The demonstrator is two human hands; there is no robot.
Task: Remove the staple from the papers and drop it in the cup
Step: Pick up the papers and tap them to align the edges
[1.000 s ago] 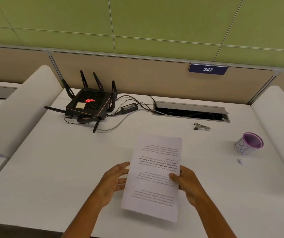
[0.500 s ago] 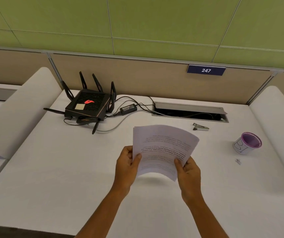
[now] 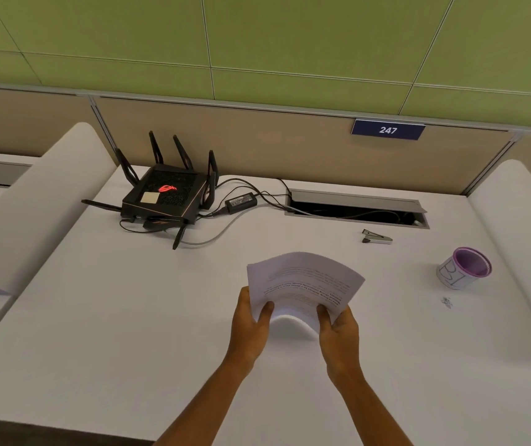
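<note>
I hold the white printed papers (image 3: 302, 281) above the middle of the white desk, bowed upward between both hands. My left hand (image 3: 249, 323) grips their left edge, thumb on top. My right hand (image 3: 338, 329) grips the near right edge the same way. The staple is too small to make out. A metal staple remover (image 3: 376, 237) lies on the desk beyond the papers, to the right. The cup (image 3: 463, 268), white with a purple rim and inside, stands at the far right.
A black router (image 3: 166, 196) with antennas, its power brick and cables occupy the back left. An open cable tray (image 3: 356, 210) is set into the desk at the back. A small dark mark (image 3: 446, 302) lies near the cup. Padded white dividers flank the desk.
The papers went from lying nearly flat to lifted and bowed between both hands. My left hand closed on their left edge, and both hands moved forward.
</note>
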